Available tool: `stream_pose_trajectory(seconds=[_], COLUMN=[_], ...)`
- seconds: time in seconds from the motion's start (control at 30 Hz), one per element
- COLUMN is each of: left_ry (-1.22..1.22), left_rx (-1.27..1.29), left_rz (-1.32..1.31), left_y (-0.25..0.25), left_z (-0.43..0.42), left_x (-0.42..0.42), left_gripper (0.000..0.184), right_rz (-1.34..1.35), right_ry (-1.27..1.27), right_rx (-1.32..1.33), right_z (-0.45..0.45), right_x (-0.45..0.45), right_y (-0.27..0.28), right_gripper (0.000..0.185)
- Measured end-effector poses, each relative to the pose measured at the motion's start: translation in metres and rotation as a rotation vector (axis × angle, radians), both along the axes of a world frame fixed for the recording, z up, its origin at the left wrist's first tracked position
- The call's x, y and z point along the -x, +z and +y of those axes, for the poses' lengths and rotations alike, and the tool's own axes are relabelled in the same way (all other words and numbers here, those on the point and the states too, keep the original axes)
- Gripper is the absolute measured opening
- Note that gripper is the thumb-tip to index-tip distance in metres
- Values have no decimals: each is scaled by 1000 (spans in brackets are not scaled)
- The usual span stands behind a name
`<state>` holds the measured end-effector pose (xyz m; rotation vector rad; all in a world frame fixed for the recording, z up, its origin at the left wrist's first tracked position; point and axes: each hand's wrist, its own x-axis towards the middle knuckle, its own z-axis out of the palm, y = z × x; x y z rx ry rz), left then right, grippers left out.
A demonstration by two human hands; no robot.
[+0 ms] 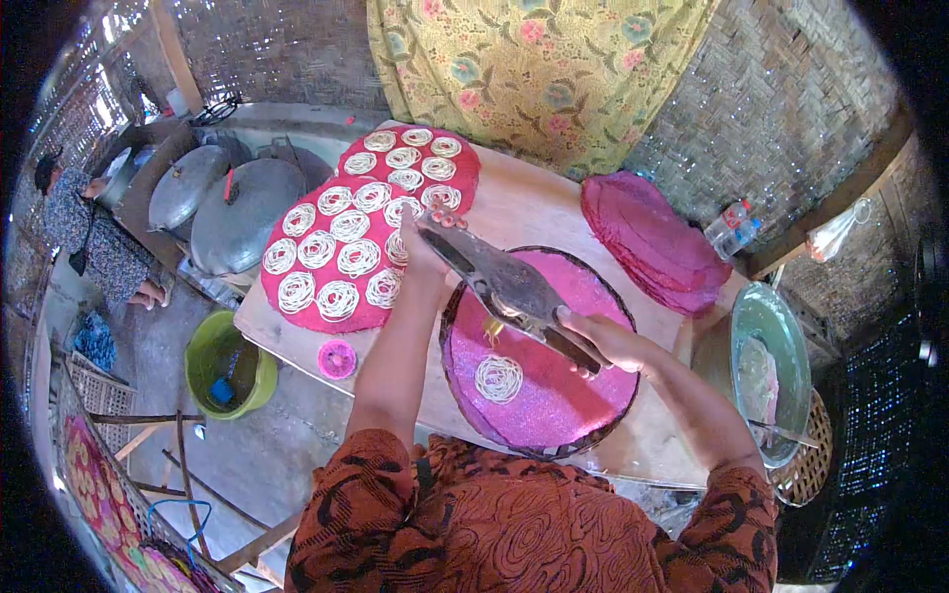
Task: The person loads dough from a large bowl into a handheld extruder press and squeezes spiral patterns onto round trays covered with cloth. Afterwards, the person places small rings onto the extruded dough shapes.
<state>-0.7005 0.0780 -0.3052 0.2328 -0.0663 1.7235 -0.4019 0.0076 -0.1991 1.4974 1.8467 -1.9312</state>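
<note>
My left hand point(435, 232) is closed around the far-left end of a long, dark wooden hand press point(504, 287). The near-right end of the press is gripped by my right hand point(605, 341). It is held slantwise above a round tray point(447, 395) covered with pink mesh cloth point(563, 410). Pale strands point(492, 331) hang below the middle of the press. On the cloth, near its left side, lies one white noodle-like coil point(498, 380). The underside of the press is hidden.
Left of the tray, red cloth rounds point(326, 252) bear several white coils. A pink dish point(337, 359) sits at the table edge. Stacked pink cloths point(652, 242), bottles point(732, 227) and a green basin point(791, 336) are right. A green tub point(259, 381), lidded pots point(247, 217) and another person point(94, 232) are left.
</note>
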Motion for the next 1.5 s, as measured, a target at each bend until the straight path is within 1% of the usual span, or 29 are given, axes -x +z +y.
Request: stream_pose_trajectory(seconds=[0.03, 0.1, 0.13, 0.2, 0.3, 0.37, 0.4, 0.5, 0.53, 0.57, 0.67, 0.77, 0.8, 0.83, 0.9, 0.97, 1.03, 1.1, 1.17, 1.2, 1.23, 1.3, 1.33, 1.37, 1.4, 1.43, 1.5], left_ry=[2, 75, 29, 46, 63, 52, 99, 139, 184, 184, 94, 141, 147, 151, 134, 123, 175, 137, 121, 123, 94, 66, 54, 43, 4, 2, -28], left_rx=[-4, -102, -98, -84, -62, -104, -34, -6, 84, 80, 64, 116, 126, 129, 167, 119, 101, 94, 3, 4, -4, -12, -27, -43, -101, -102, -125], left_rz=[-2, 62, 77, 74, 41, -16, 24, 3, 60, 62, -6, -17, 53, 49, -24, -35, 81, 92, 127, 130, 122, 115, 102, 88, 56, 52, -28], left_y=[5, 18, 27, 37, 34, 28, 33, 45, 49, 51, 47, 41, 39, 36, 27, 16, 9, 3, -2, 3, 7, 25, 41, 50, 47, 44, 35], left_z=[2, 3, 0, -9, -15, -11, -7, 1, -1, -3, -14, -25, -25, -21, -11, -2, 4, 1, -4, -4, -4, -4, -4, -2, 7, 15, 34], left_x=[5, 14, 23, 21, 11, 2, -2, 5, 10, 16, 29, 15, 9, 4, 0, 3, 13, 26, 38, 39, 41, 41, 34, 29, 29, 27, 17], left_gripper=[44, 45, 45, 45, 44, 43, 43, 44, 45, 45, 49, 51, 51, 51, 50, 48, 48, 47, 46, 46, 46, 46, 46, 46, 47, 47, 54], right_rz=[-2, 66, 111, 101, 78, 2, -28, 23, 14, 17, 58, 56, 15, 12, -1, 8, 17, -15, 46, 60, 63, 267, 277, 275, 219, 163, 136], right_ry=[2, -15, -36, -11, 18, 7, 25, 13, -18, -18, -9, 46, 11, 15, 29, 16, 23, 29, 34, 57, 58, 28, 14, 12, -8, -29, -21], right_rx=[-4, -42, -15, -8, 28, -12, -80, -113, -117, -121, -78, 7, -4, -1, -78, -84, -110, -145, -112, -54, -53, 231, 310, 311, 275, 239, 188], right_z=[2, 2, -2, -6, -4, 0, 3, 13, 11, 10, 4, 6, 2, 6, 17, 28, 32, 28, 25, 25, 26, 30, 32, 34, 38, 43, 55], right_x=[4, 12, 16, 15, 3, 0, 1, 9, 15, 17, 22, 9, 11, 10, 5, 6, 11, 22, 29, 30, 30, 24, 20, 19, 17, 15, 10], right_y=[-1, -2, 4, 21, 37, 51, 54, 42, 40, 36, 29, 36, 50, 48, 38, 18, -5, -19, -31, -31, -32, -30, -20, -10, 1, 7, 10], right_gripper=[69, 69, 68, 67, 65, 63, 63, 63, 63, 63, 64, 64, 63, 63, 62, 59, 62, 65, 67, 65, 65, 60, 58, 58, 58, 58, 59])
